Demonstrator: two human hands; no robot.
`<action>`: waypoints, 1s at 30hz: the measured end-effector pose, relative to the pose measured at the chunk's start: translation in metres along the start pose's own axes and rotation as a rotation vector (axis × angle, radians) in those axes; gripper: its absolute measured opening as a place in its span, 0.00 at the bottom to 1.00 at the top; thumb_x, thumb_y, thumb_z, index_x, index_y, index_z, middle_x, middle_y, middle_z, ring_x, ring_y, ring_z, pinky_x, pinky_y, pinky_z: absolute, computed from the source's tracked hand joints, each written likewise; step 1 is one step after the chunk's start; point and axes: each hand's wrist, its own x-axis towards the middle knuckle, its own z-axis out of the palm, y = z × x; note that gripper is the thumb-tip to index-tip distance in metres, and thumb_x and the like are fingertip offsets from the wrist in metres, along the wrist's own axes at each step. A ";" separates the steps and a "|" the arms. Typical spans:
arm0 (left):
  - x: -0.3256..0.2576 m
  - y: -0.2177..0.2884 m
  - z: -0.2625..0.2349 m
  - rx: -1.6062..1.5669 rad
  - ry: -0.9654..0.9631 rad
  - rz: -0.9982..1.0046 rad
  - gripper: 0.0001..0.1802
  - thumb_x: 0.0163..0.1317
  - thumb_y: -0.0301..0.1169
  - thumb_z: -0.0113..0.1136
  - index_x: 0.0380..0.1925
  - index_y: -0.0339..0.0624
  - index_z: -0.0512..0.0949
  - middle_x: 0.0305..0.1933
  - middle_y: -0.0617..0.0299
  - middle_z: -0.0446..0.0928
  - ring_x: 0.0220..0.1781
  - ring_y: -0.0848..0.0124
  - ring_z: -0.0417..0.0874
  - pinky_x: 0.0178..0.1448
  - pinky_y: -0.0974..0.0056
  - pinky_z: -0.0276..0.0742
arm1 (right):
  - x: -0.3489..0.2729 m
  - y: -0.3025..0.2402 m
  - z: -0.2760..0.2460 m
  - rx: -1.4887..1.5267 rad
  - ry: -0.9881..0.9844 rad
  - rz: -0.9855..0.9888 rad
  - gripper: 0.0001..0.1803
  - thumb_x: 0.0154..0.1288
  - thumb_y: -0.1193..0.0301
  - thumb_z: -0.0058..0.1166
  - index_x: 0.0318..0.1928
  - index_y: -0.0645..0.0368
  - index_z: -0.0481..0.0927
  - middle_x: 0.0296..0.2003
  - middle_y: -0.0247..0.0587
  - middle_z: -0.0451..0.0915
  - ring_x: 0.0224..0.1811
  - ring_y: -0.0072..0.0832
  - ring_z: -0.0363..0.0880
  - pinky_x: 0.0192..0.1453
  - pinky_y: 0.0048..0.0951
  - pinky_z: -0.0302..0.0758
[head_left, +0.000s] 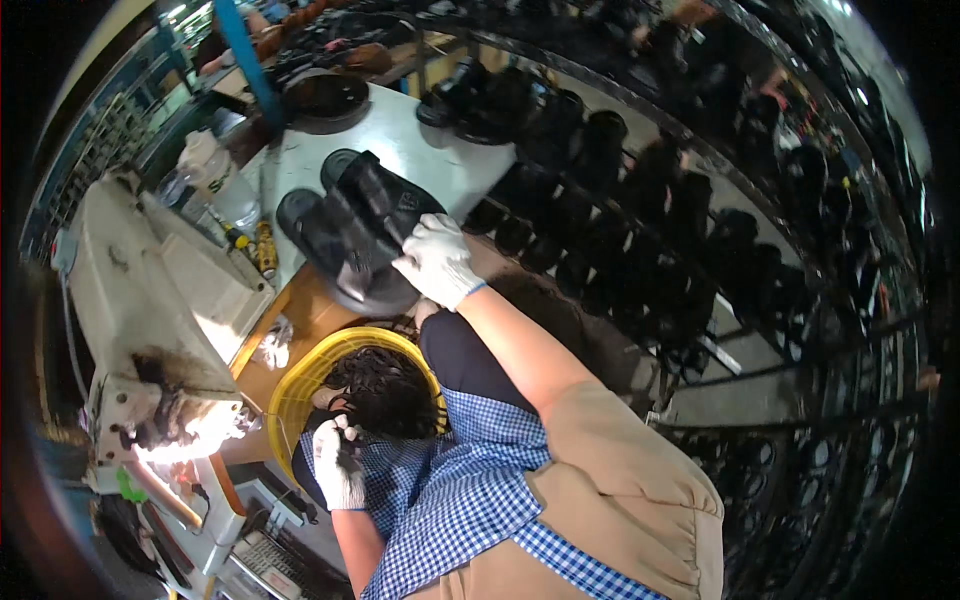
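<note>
While the gloved right hand (437,262) grips a black sandal (385,205) on the far white table (440,155), gloved left hand (339,463) closed on dark straps (385,392), near yellow basket (300,385), sewing machine (150,320) at left

Two black slide sandals (362,232), soles down, side by side, overlapping on the pale table's near edge

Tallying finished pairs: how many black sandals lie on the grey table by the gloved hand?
2. One sandal lies under the right hand, the other sandal beside it on the left, both on the grey table. More may be hidden beneath them.
</note>
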 end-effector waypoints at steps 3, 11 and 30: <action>0.021 0.001 -0.014 0.004 -0.116 -0.012 0.12 0.67 0.33 0.66 0.47 0.42 0.79 0.47 0.60 0.81 0.41 0.68 0.80 0.50 0.62 0.77 | -0.084 0.007 -0.049 0.002 -0.067 0.064 0.14 0.47 0.57 0.65 0.26 0.54 0.87 0.31 0.37 0.82 0.49 0.38 0.77 0.64 0.44 0.69; 0.104 -0.012 -0.058 0.632 -0.063 -0.027 0.05 0.71 0.28 0.57 0.34 0.43 0.75 0.34 0.69 0.72 0.32 0.79 0.70 0.40 0.72 0.71 | -0.344 0.032 -0.135 -0.194 0.274 0.753 0.08 0.41 0.67 0.66 0.20 0.57 0.81 0.26 0.46 0.79 0.40 0.51 0.79 0.57 0.51 0.75; 0.120 -0.004 0.007 1.570 -0.346 -0.182 0.19 0.64 0.26 0.64 0.55 0.33 0.81 0.56 0.55 0.84 0.58 0.66 0.83 0.69 0.64 0.72 | -0.593 0.327 -0.291 -0.869 -0.346 1.528 0.30 0.71 0.48 0.45 0.61 0.54 0.81 0.63 0.52 0.77 0.66 0.49 0.74 0.69 0.45 0.71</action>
